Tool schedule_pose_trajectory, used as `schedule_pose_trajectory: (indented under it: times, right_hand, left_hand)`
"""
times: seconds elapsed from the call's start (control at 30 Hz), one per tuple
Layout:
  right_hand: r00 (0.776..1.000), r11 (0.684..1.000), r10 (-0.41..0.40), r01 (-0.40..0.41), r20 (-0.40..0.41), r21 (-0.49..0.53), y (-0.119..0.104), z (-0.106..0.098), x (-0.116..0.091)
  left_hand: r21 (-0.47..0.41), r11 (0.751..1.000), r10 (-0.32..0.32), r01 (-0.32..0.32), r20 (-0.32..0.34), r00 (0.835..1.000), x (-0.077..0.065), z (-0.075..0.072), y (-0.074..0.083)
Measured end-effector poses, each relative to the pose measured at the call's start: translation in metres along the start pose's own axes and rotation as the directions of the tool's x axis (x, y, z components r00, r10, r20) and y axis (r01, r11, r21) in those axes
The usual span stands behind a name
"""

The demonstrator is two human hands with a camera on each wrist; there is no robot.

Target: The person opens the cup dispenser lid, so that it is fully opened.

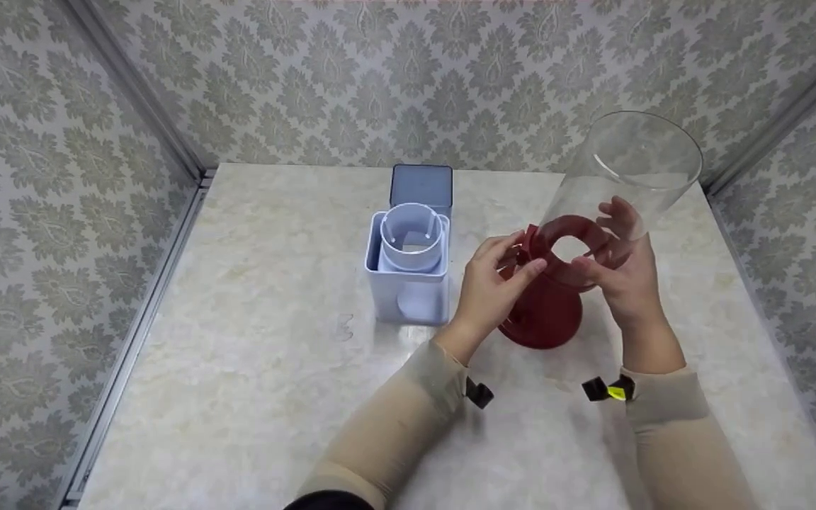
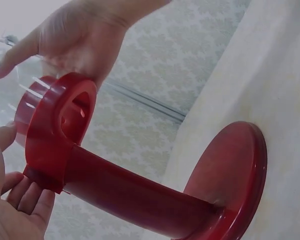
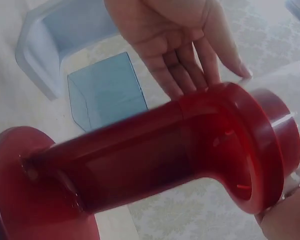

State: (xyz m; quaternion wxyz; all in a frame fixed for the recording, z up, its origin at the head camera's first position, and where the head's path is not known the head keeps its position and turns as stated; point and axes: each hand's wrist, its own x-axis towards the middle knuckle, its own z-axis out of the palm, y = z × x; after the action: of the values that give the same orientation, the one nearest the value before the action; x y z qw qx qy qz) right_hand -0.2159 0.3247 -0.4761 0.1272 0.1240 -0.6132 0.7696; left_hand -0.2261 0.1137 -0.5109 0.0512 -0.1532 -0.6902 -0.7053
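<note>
A red stand [image 1: 546, 315] with a round foot and a ring-shaped collar rests on the marble table [image 1: 252, 368]. A clear cylinder [image 1: 635, 163] leans out of the collar, tilted up and to the right. My left hand [image 1: 514, 261] rests its straight fingers and thumb against the collar's left side. My right hand [image 1: 624, 269] grips the cylinder's lower end where it meets the collar. From the left wrist, the red stand [image 2: 140, 190] fills the view, with the left hand [image 2: 15, 210] below the collar and the right hand [image 2: 75, 35] above it. The right wrist shows the red stand [image 3: 130, 160] and the left hand [image 3: 180, 55] behind it.
A pale blue housing [image 1: 408, 301] with a round socket on top stands just left of my left hand. Behind it sits a blue-grey box [image 1: 421, 185], which shows as a translucent blue box [image 3: 107, 90] in the right wrist view. Patterned walls enclose the table on three sides.
</note>
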Motion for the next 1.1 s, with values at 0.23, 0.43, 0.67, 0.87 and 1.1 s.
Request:
schedule_pose_trajectory:
  times: [0.23, 0.43, 0.67, 0.87, 1.1]
  right_hand:
    - [0.975, 0.983, -0.083, 0.046, 0.207, 0.178, 0.006, -0.018, 0.009]
    - [0.93, 0.971, -0.128, 0.046, 0.345, 0.235, 0.012, -0.03, 0.016]
    - [0.923, 0.964, -0.146, 0.052, 0.356, 0.26, 0.007, -0.033, 0.027]
    - [0.953, 0.922, -0.248, 0.176, 0.177, 0.344, -0.036, -0.016, 0.04]
    - [0.97, 0.943, -0.235, 0.212, 0.064, 0.255, -0.084, 0.006, 0.05]
  left_hand:
    - [0.025, 1.0, -0.002, 0.002, -0.008, 1.0, -0.012, 0.002, 0.006]
    - [0.056, 0.998, 0.014, -0.015, 0.02, 1.0, -0.019, -0.002, -0.002]
    - [0.114, 0.989, 0.075, -0.09, 0.125, 0.989, -0.007, -0.009, -0.02]
    - [0.005, 0.996, 0.087, -0.089, 0.16, 0.983, 0.002, -0.009, -0.022]
    - [-0.04, 0.996, 0.083, -0.078, 0.156, 0.984, 0.011, -0.006, -0.025]
